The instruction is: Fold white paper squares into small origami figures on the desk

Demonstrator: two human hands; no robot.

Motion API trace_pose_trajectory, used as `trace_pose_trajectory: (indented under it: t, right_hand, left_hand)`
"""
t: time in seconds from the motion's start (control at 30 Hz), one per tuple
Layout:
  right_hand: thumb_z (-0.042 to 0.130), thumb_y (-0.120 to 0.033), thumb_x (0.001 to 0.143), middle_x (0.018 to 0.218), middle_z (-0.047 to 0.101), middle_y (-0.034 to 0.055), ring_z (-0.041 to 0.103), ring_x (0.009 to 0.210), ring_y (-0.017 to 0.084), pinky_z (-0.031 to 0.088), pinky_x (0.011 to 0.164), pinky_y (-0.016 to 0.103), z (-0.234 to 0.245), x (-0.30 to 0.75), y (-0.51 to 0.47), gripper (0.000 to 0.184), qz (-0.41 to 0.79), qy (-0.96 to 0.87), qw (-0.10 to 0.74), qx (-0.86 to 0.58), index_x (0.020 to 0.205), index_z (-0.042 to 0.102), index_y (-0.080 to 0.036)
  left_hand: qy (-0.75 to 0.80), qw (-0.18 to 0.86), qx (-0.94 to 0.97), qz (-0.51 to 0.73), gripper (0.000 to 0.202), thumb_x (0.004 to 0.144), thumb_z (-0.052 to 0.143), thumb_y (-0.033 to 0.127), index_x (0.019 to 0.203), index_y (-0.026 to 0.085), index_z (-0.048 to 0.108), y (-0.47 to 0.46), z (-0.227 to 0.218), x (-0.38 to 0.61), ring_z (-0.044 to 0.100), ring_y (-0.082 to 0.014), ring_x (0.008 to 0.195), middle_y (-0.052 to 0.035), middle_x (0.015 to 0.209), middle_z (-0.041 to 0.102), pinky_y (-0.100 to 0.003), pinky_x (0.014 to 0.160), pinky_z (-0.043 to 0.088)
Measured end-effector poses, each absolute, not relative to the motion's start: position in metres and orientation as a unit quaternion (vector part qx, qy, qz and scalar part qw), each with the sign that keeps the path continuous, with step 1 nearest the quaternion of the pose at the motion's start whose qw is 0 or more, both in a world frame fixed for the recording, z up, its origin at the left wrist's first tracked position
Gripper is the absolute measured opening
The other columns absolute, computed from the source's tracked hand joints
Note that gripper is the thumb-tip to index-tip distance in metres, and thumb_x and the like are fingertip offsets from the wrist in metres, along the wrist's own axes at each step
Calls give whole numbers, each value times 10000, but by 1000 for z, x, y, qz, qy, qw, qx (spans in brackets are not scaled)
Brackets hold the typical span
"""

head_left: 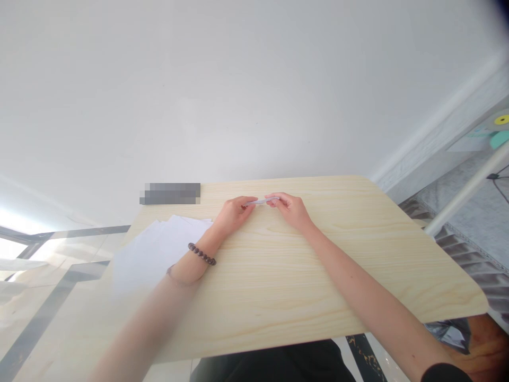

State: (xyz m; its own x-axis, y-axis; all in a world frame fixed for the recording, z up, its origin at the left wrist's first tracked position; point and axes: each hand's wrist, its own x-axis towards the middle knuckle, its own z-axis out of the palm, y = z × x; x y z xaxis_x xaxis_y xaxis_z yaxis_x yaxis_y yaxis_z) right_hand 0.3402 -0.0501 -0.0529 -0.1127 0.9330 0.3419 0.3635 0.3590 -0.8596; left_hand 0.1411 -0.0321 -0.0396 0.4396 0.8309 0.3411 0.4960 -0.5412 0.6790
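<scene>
Between my two hands is a narrow strip of folded white paper [260, 201], held roughly level above the far part of the wooden table [278, 286]. My left hand [237, 212], with a dark beaded bracelet [202, 254] on the wrist, pinches the strip's left end. At its right end, the thumb and fingers of my right hand [290, 208] are closed on the same strip. The fingers cover both ends, so only the middle of the paper shows clearly.
Several loose white sheets [159, 249] lie overlapping on the table's left side, beside my left forearm. A pixelated dark block [170, 193] covers something at the back left corner. The pale wall [254, 95] rises behind the table; a white pole [465, 191] stands off its right side.
</scene>
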Motion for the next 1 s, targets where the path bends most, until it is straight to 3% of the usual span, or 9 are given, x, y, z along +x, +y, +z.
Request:
trace_pose_trajectory:
  t: [0.13, 0.3, 0.4, 0.5, 0.7, 0.9, 1.0]
  right_hand:
    - [502, -277, 808, 1069, 581, 37, 551, 982, 154, 477, 787, 279, -53, 340, -49, 190, 233, -721, 488, -433, 893, 669, -253]
    - [545, -174, 760, 784, 473, 16, 510, 724, 111, 451, 635, 250, -55, 343, -45, 184, 139, -732, 495, -447, 813, 697, -263]
    - [517, -133, 757, 721, 456, 2, 492, 672, 103, 438, 616, 244, -53, 342, -48, 225, 142, -746, 480, -439, 818, 693, -259]
    - [507, -123, 748, 805, 521, 16, 526, 729, 112, 453, 664, 254, -49, 340, -51, 232, 168, -763, 467, -414, 859, 675, -238]
    - [515, -201, 759, 833, 585, 37, 567, 774, 139, 476, 684, 267, -46, 339, -54, 142, 209, -748, 466, -424, 813, 646, -191]
    - [447, -313, 820, 877, 623, 32, 613, 701, 129, 501, 695, 284, -49, 338, -54, 257, 320, -689, 470, -448, 1010, 572, -194]
    - [483, -367, 801, 844, 631, 34, 622, 680, 136, 500, 689, 282, -49, 337, -54, 255, 303, -682, 475, -466, 958, 576, -188]
  left_hand:
    - [417, 262, 809, 322, 347, 800, 490, 371, 1067, 178, 600, -35, -37, 143, 586, -139, 747, -40, 938, 655, -244, 705, 456]
    - [439, 301, 790, 304, 458, 790, 482, 461, 1159, 194, 534, -33, -38, 141, 539, -115, 622, -27, 784, 637, -244, 629, 438]
    - [433, 330, 771, 331, 513, 749, 551, 430, 1200, 192, 484, -31, -42, 141, 528, -105, 647, -47, 899, 630, -240, 639, 442]
    - [398, 369, 758, 361, 537, 731, 583, 367, 1221, 201, 440, -28, -46, 142, 521, -96, 682, -63, 1022, 595, -230, 635, 449]
    - [390, 380, 735, 405, 453, 712, 606, 319, 1134, 187, 504, -23, -50, 140, 496, -84, 644, -22, 852, 562, -225, 635, 438]
    - [401, 399, 716, 409, 314, 721, 597, 366, 955, 158, 583, -22, -53, 140, 537, -114, 701, -39, 845, 606, -243, 658, 438]
    - [402, 417, 712, 397, 326, 704, 615, 384, 933, 153, 589, -25, -51, 141, 543, -118, 688, -37, 811, 621, -249, 649, 439]
